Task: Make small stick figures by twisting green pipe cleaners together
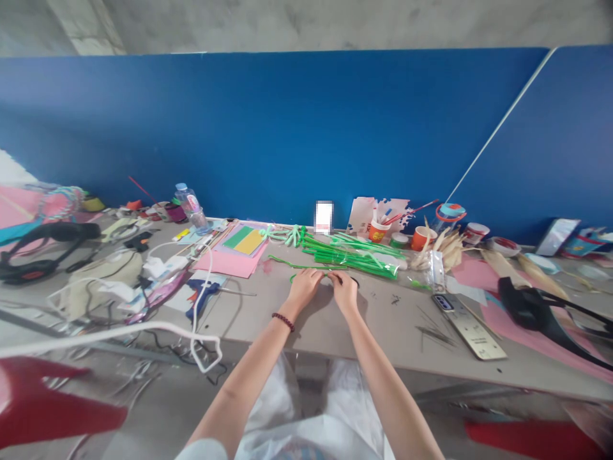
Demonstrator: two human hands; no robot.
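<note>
Both hands are close together over the middle of the grey table. My left hand [305,285] is closed on a thin green pipe cleaner [293,278], whose end shows at the left of the fingers. My right hand [343,287] pinches the same green strand where it runs between the two hands. A dark, round object [355,282] shows beside the right fingers, partly hidden. Just beyond the hands lies a pile of green pipe cleaners [354,255], with one loose green strand [287,262] stretching to the left.
A blue glue gun [201,299] and white cables are on the left, near pink paper [230,260] and a bottle [191,207]. Rightward are an orange cup [423,239], dried husks [445,249], thin wires [435,335] and a phone [472,329]. A blue partition [287,128] stands behind.
</note>
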